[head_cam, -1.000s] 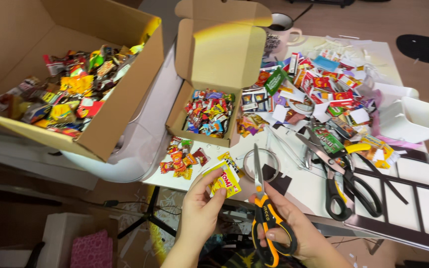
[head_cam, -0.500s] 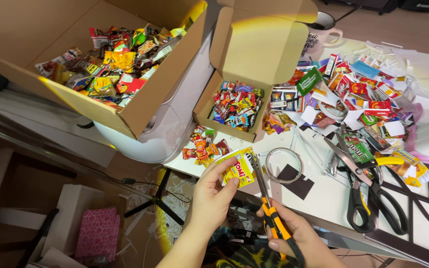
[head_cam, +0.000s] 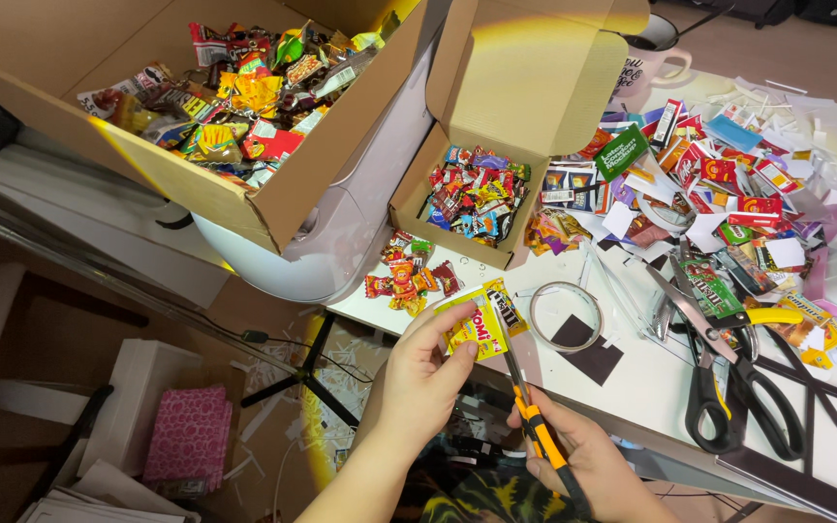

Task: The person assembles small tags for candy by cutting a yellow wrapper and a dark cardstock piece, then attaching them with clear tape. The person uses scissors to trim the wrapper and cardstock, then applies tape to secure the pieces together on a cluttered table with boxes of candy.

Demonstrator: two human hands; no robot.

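My left hand (head_cam: 425,373) pinches a small yellow candy packet (head_cam: 479,323) over the table's near edge. My right hand (head_cam: 588,460) grips orange-handled scissors (head_cam: 538,426), whose blades point up and meet the packet's right side. Just beyond the packet, a small heap of red and orange candy wrappers (head_cam: 409,275) lies on the white table (head_cam: 651,387).
A small open cardboard box (head_cam: 496,145) holds mixed candies. A large cardboard box (head_cam: 196,107) of wrappers rests at upper left. A tape ring (head_cam: 566,316), black scissors (head_cam: 728,387), a pile of packets (head_cam: 719,184) and a mug (head_cam: 653,50) lie to the right. Pink fabric (head_cam: 186,436) sits on the floor.
The view has shifted left and nearer. The scissors' blades have come up against the yellow packet, which my left hand keeps holding.
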